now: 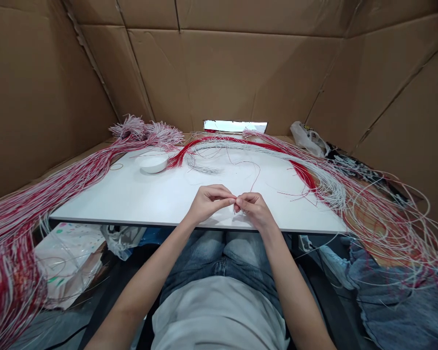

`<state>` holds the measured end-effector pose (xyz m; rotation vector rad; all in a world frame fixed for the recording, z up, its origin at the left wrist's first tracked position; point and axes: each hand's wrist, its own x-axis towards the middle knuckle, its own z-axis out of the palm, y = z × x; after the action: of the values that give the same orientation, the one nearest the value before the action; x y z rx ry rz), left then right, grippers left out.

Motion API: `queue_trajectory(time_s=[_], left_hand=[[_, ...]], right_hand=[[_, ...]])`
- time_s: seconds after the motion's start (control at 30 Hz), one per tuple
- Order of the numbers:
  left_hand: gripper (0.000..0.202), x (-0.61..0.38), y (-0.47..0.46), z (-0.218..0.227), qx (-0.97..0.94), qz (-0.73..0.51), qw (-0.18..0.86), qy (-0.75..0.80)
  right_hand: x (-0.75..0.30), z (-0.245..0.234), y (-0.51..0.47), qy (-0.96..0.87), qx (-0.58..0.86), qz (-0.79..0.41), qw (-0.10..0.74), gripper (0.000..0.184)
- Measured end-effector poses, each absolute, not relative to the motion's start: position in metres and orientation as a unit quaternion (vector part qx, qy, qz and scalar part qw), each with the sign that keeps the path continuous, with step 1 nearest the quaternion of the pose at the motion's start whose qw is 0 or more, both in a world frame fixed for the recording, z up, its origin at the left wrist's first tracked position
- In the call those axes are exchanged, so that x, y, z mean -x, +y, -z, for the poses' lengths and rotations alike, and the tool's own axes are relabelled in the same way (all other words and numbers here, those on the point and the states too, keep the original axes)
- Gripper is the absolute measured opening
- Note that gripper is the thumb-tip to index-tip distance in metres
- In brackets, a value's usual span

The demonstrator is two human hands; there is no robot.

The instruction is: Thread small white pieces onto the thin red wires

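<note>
In the head view, I have the left hand and the right hand meeting at the centre, just inside the near edge of the white tabletop. Both are closed to a narrow thumb-and-finger pinch on a thin red strand, whose short tail hangs below the fingertips toward six o'clock. A fine red line curves away at one o'clock; I cannot tell whether it is the same piece. I judge the strand almost weightless, limp and perhaps a little slick, so I would hold it with pad pressure close to the working point, one pinch on each side, and pull gently lest it slip or snap. Around it, the materials are mostly cord: a dense red bundle arches from eleven to two o'clock, and white cords at two o'clock bend into round loops, which suggests some spring. Straight red-and-white lengths fall in a heavy sheaf at ten o'clock, their far ends frayed into tufts. A smooth, round white bowl sits at ten o'clock too, nearer, and creased brown cardboard walls off twelve.
</note>
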<state>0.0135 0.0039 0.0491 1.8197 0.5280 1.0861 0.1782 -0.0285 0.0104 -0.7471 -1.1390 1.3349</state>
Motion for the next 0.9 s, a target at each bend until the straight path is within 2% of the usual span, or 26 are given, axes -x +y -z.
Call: queue_trajectory(time_s=[0.33,0.6,0.7,0.8,0.9], left_hand=[[0.015,-0.015,0.008,-0.045,-0.724,-0.422,0.521,0.160],[0.016,-0.017,0.011,-0.048,-0.731,-0.409,0.530,0.132],[0.016,-0.013,0.016,-0.045,-0.691,-0.457,0.535,0.162],[0.014,-0.004,0.023,-0.042,-0.632,-0.535,0.525,0.199],[0.012,0.009,0.029,-0.041,-0.589,-0.576,0.520,0.225]], right_hand=[[-0.181,-0.009,-0.027,-0.493,0.317,-0.604,0.540,0.023],[-0.182,-0.008,-0.025,-0.505,0.307,-0.604,0.534,0.025],[-0.185,-0.012,-0.028,-0.535,0.309,-0.560,0.553,0.025],[-0.192,-0.017,-0.031,-0.625,0.370,-0.444,0.525,0.033],[-0.198,-0.021,-0.032,-0.686,0.459,-0.297,0.481,0.020]])
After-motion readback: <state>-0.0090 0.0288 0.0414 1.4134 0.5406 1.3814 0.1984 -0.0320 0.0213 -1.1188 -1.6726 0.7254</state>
